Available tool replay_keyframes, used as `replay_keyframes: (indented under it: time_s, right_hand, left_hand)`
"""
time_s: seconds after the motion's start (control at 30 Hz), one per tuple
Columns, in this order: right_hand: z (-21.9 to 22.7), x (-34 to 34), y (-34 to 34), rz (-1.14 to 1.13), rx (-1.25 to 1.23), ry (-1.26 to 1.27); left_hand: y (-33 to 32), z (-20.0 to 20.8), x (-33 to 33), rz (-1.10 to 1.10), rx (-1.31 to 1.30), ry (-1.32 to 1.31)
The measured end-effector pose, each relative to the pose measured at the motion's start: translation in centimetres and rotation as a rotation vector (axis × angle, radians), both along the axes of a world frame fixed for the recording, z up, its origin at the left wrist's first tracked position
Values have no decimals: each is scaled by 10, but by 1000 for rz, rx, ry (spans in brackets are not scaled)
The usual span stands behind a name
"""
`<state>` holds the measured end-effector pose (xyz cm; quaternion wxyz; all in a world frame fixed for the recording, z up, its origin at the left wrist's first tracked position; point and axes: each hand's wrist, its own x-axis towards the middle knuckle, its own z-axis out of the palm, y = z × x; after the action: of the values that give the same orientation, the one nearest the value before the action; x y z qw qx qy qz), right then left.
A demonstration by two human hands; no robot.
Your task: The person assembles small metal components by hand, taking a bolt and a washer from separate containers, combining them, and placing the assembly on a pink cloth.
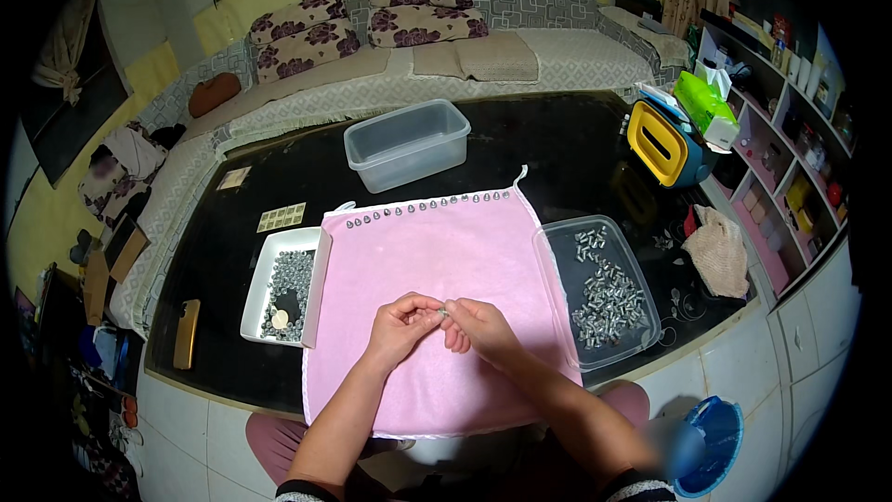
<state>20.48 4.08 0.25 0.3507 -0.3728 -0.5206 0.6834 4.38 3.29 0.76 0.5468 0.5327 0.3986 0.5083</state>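
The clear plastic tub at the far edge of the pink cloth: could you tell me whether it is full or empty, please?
Empty. The clear plastic tub stands upright with no lid, and only its bare bottom shows through the walls.

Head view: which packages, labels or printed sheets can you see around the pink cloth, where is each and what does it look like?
Green tissue pack: right, on the shelf edge, bright green, white tissue sticking out.
Small sheet: table, left of the cloth, pale yellow, gridded rectangle.
Small card: table, far left, pale, squarish.
Shelf bottles and boxes: right shelving, too small to describe.
No screens visible.
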Motion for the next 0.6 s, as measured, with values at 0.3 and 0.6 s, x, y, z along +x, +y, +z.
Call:
replay_keyframes:
  time_s: [0.3,0.6]
  right_hand:
    - [4,-3,-2,-112,17,-6]
    - [5,-6,-2,-146,31,31]
  left_hand:
    - [1,-2,0,-15,-30,-35]
    - [2,-4,0,-9,-10,-40]
